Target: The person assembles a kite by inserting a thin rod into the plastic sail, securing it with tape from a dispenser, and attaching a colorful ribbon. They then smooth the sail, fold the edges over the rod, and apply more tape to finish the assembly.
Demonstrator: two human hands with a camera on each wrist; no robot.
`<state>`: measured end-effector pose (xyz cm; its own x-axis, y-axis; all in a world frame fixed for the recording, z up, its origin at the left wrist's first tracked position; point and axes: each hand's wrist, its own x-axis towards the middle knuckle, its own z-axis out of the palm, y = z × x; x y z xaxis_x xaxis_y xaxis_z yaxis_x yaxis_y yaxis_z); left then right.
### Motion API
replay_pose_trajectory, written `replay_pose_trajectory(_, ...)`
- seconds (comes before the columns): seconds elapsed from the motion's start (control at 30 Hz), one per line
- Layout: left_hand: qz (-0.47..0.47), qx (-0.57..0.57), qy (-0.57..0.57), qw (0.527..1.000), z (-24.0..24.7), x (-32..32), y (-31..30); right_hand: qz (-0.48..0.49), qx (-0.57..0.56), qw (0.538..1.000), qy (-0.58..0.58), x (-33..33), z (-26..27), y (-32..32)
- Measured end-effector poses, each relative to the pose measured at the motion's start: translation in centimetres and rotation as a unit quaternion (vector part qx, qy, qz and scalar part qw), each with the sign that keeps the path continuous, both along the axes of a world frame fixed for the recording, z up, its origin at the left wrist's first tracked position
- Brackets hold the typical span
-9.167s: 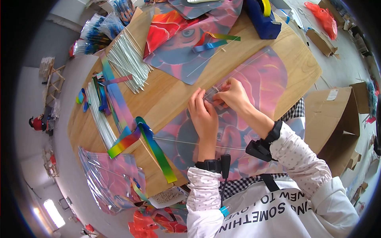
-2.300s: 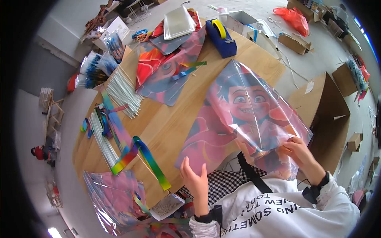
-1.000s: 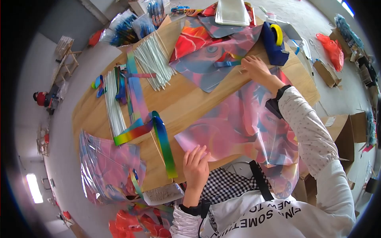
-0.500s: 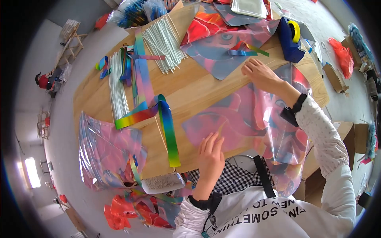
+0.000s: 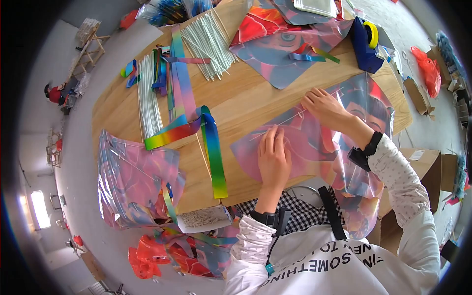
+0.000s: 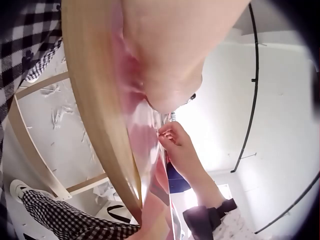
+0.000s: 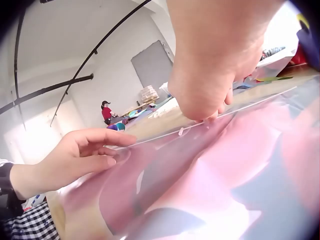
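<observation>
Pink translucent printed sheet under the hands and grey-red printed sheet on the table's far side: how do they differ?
The left hand and right hand are at the pink sheet; neither touches the far sheet.
The pink sheet partly droops off the wooden tabletop; the far sheet's visible part lies flat.
A thin white rod lies along the pink sheet, multicoloured ribbons on the far sheet.
Both show a printed eye.
</observation>
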<state>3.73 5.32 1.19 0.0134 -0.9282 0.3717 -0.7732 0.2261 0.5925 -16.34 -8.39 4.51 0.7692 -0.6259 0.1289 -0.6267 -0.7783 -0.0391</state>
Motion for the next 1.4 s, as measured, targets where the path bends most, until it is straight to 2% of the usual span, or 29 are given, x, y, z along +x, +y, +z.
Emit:
replay_pose_trajectory(0.3, 0.025, -0.005, -0.051, 0.998, -0.8, 0.3, 0.2, 0.011, 0.004, 1.000, -0.011, 2.6, -0.3, 0.9)
replay_pose_trajectory(0.8, 0.005, 0.019, -0.029, 0.999, -0.9, 0.3, 0.1, -0.015, 0.026, 0.999, -0.020, 2.5, -0.5, 1.0)
replay_pose_trajectory(1.1, 0.006, 0.002, -0.036, 0.999, -0.7, 0.1, -0.1, -0.026, 0.045, 0.993, -0.107, 2.8, -0.8, 1.5)
replay_pose_trajectory(1.2, 0.004, 0.001, -0.031, 1.000, -1.2, 0.0, -0.2, -0.043, 0.146, 0.973, -0.175, 3.0, 0.1, 2.2)
replay_pose_trajectory(1.3, 0.008, 0.004, -0.034, 0.999, -1.0, 0.0, -0.2, -0.041, 0.173, 0.970, -0.166, 2.7, 0.2, 2.4)
replay_pose_trajectory(1.4, 0.000, 0.000, -0.039, 0.999, -0.6, 0.1, -0.3, -0.035, 0.123, 0.976, -0.175, 3.0, -0.7, 2.6)
